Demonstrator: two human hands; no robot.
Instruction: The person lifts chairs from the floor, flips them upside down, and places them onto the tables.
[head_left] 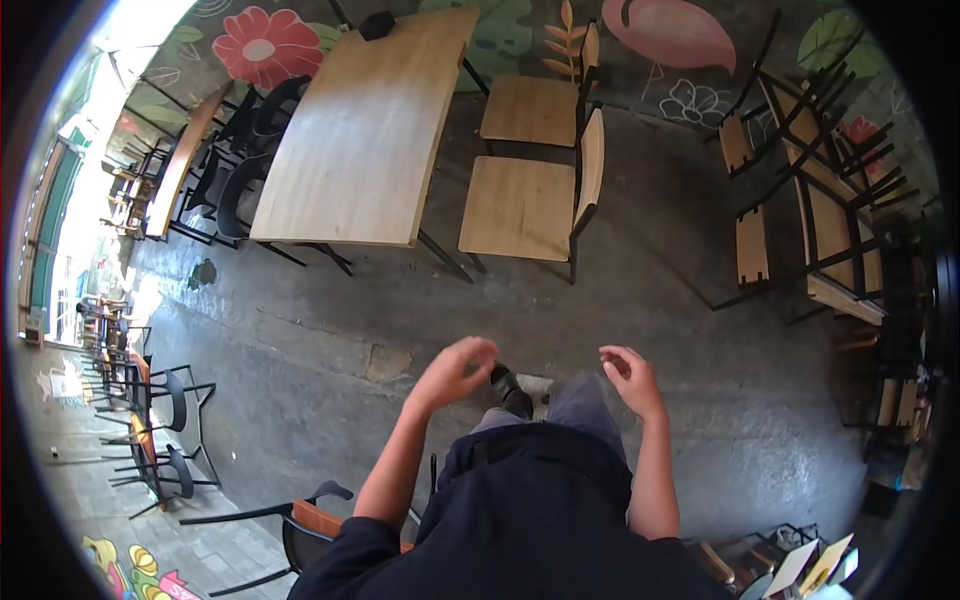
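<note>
My left hand [455,372] is held in the air over the concrete floor, its fingers curved with a gap to the thumb and nothing between them. On the other side, my right hand [630,378] hangs above the floor, fingers bent and apart from the thumb, also holding nothing. Neither hand touches anything. Ahead of them are a long wooden table [360,130] and two wooden chairs, the nearer chair [520,205] and the farther chair [530,110]. A black shoe [510,388] shows between my hands.
Stacked chairs and tables [825,215] stand at the right. Black chairs [240,195] line the table's left side. More upturned furniture [150,420] is at the left. A chair with an orange-brown part [318,518] lies near my left elbow. The painted wall [670,35] is ahead.
</note>
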